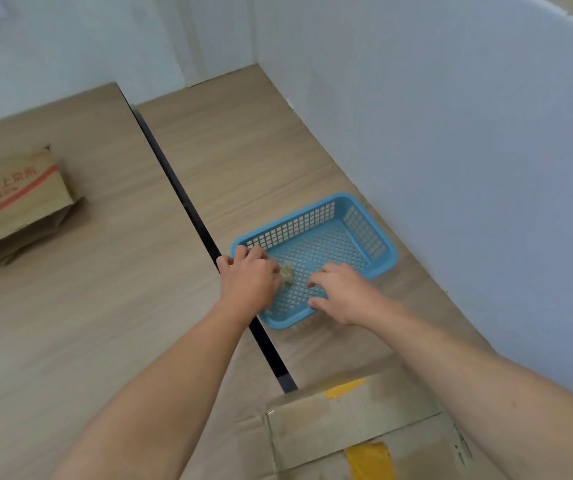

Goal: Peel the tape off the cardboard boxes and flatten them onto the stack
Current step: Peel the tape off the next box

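Tape wad [286, 271] rests in left hand [248, 277] over blue basket [361, 220], right hand [345, 294] spread.

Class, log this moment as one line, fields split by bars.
left hand: at tape wad in blue basket, grip unclear | right hand: open over basket | taped box: yellow tape on | flattened boxes: far left

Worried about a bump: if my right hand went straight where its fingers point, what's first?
The right hand would probably meet the tape wad first, beside the left hand; height unclear.
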